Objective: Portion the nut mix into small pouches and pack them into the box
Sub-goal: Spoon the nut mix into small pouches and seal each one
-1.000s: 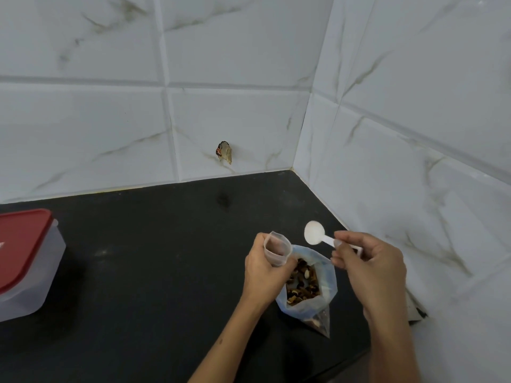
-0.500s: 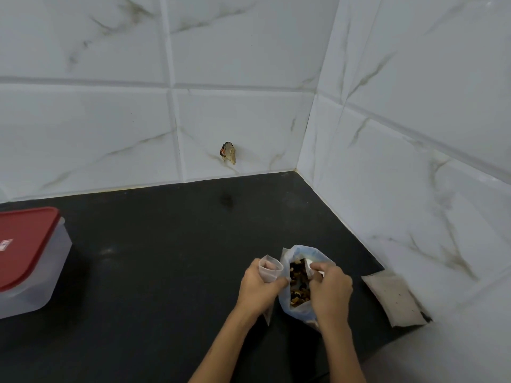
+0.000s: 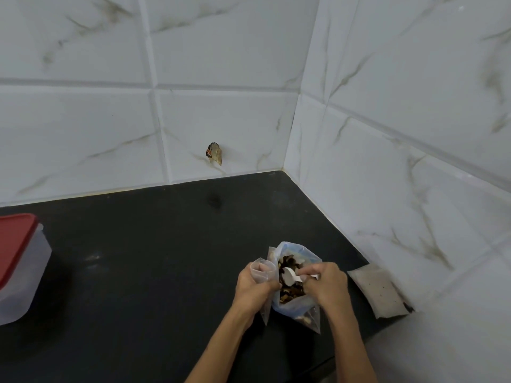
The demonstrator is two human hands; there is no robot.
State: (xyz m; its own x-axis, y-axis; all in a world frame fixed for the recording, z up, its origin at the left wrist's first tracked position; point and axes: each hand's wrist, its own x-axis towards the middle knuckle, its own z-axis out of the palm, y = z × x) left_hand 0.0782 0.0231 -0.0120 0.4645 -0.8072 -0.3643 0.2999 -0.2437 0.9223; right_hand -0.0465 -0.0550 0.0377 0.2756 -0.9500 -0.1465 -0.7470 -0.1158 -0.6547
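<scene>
A clear bag of nut mix (image 3: 300, 305) stands open on the black counter (image 3: 154, 258) near the right wall. My right hand (image 3: 326, 283) pinches the handle of a white plastic spoon (image 3: 290, 278), whose bowl is down inside the bag among the nuts. My left hand (image 3: 255, 286) grips a small clear pouch (image 3: 261, 269), holding its mouth open just left of the bag. The box (image 3: 20, 266), translucent with a red lid, sits closed at the far left edge.
A flat greyish packet (image 3: 378, 290) lies on the counter against the right wall, just right of my right hand. White marbled tiles close the corner behind and to the right. A small brown object (image 3: 214, 153) sticks to the back wall.
My right hand brought the spoon from above the bag down into the nut mix. The left hand kept holding the small pouch open beside the bag.
</scene>
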